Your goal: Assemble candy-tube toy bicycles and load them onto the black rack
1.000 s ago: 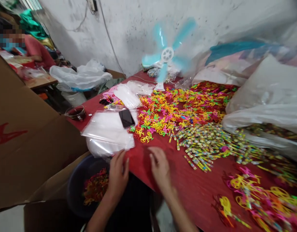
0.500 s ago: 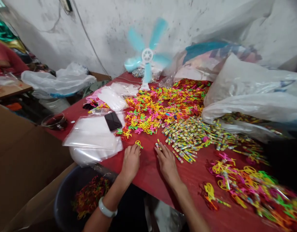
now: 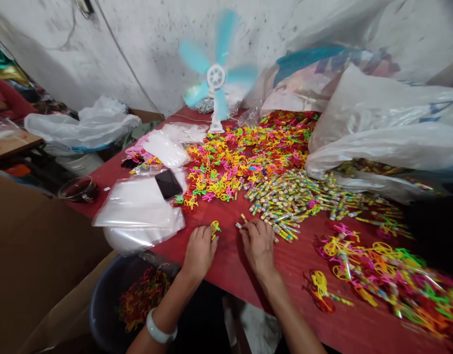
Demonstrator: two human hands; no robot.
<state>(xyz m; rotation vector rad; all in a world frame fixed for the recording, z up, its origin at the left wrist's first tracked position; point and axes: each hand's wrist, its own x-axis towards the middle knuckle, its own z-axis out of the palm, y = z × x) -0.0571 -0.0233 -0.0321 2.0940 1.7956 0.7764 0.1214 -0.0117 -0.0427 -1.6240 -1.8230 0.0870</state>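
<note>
My left hand (image 3: 199, 250) is closed over the red table, its fingers around a small yellow-and-green plastic piece (image 3: 215, 228) with thin ring shapes. Across a short gap, my right hand (image 3: 259, 246) has curled fingers at a thin, clear-wrapped tube with yellow bands (image 3: 243, 217); part of it is under the fingertips. Just beyond that hand lies a heap of similar tubes (image 3: 285, 196). Behind the left hand spreads a pile of yellow, pink, green and orange plastic pieces (image 3: 215, 179).
Clear plastic bags (image 3: 137, 206) and a phone (image 3: 168, 184) lie to the left. A spinning fan (image 3: 216, 77) stands at the back. Large white sacks (image 3: 381, 118) sit at right, near mixed pieces and tubes (image 3: 388, 280). A tub (image 3: 95, 305) is below the table edge.
The right hand's fingers have curled in more at the tubes. The left hand keeps the plastic piece, which now stands more upright at its fingertips. The camera view has shifted slightly.
</note>
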